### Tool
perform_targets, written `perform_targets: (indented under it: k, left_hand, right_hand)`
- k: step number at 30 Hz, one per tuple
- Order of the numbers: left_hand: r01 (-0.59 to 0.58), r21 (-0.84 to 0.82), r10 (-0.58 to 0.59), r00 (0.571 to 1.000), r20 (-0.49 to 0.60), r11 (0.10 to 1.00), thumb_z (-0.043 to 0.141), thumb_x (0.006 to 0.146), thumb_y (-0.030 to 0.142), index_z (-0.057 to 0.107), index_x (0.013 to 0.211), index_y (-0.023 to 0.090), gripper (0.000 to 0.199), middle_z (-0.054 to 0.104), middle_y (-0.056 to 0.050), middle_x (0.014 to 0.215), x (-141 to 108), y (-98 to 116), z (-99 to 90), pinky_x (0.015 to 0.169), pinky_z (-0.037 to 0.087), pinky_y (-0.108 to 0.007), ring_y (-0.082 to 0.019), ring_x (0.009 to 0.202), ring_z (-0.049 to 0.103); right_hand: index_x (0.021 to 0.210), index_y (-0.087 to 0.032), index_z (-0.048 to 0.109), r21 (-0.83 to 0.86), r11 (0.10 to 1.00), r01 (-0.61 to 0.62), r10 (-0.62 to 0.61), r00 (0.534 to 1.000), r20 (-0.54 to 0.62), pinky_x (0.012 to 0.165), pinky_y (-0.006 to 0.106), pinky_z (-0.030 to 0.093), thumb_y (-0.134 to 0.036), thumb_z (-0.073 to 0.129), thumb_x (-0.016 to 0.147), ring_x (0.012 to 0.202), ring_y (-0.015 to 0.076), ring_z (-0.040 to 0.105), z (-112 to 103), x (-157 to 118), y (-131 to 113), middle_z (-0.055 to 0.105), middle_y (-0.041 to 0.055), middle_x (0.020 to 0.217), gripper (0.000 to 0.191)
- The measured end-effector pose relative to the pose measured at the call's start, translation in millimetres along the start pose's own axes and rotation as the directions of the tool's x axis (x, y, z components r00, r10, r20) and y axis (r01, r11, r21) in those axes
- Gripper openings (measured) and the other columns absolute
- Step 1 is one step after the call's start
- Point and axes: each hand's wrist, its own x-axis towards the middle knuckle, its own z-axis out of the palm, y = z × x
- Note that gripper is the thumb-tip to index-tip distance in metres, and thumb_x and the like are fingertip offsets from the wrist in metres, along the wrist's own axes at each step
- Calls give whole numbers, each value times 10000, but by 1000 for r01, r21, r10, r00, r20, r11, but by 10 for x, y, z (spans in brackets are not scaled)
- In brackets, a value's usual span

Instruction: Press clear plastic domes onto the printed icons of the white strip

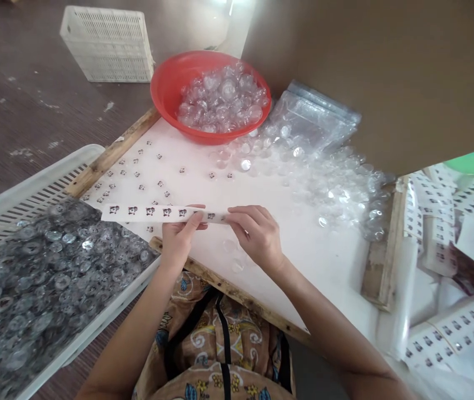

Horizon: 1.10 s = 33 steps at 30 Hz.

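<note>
Plainly, both hands [257,233] pinch a flat, narrow strip [158,214] — white, figure-printed — above a smooth board [303,272].

Worktop [328,283] bounded by a left rail [115,149], a near rail [240,300] and a right rail [392,250]. At its far side: basin [162,91], discs [222,100] heaped in it. Bag [315,114] lies just right of basin; loose discs [332,191] spread before it, rightward to the right rail. Stickers [136,174] lie scattered on the left part, nearer than basin. Left hand [178,239] and right hand [258,233] are above the near middle; strip [140,213] spans both, extending leftward past left hand. Left of worktop: crate [15,189], filled with small pieces [61,283]. Behind crate, on floor [20,89]: basket [111,47]. Right of right rail: sticker rolls [449,334].
</note>
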Motion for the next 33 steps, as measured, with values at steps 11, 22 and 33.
perform_targets:
  k: [11, 22, 33]
  left_hand:
    - [-35, -99, 25, 995, -97, 995, 786, 731, 364, 746, 901, 174, 259, 715, -56, 882, 66, -36, -20, 571, 579, -210, -141, 701, 669]
    - [-28, -91, 19, 995, -100, 995, 784, 726, 375, 746, 885, 177, 257, 711, -57, 876, 58, -24, -9, 546, 564, -206, -145, 702, 661]
    - [-14, -90, 6, 996, -92, 996, 773, 742, 393, 744, 968, 194, 303, 723, -57, 913, 65, -52, -46, 566, 572, -211, -143, 706, 677]
  right_hand:
    - [749, -202, 590, 221, 827, -518, 404, 819, 407, 522, 236, 379, -287, 607, 818, 539, 108, 483, -159, -290, 29, 589, -24, 631, 110]
    - [854, -206, 617, -156, 952, -265, 305, 877, 372, 633, 253, 399, -157, 556, 860, 708, 152, 588, 101, -333, -38, 638, 39, 883, 79]
    - [937, -222, 602, -95, 940, -328, 342, 910, 236, 652, 285, 440, -177, 498, 913, 735, 189, 650, -14, -243, -65, 717, 36, 862, 116]
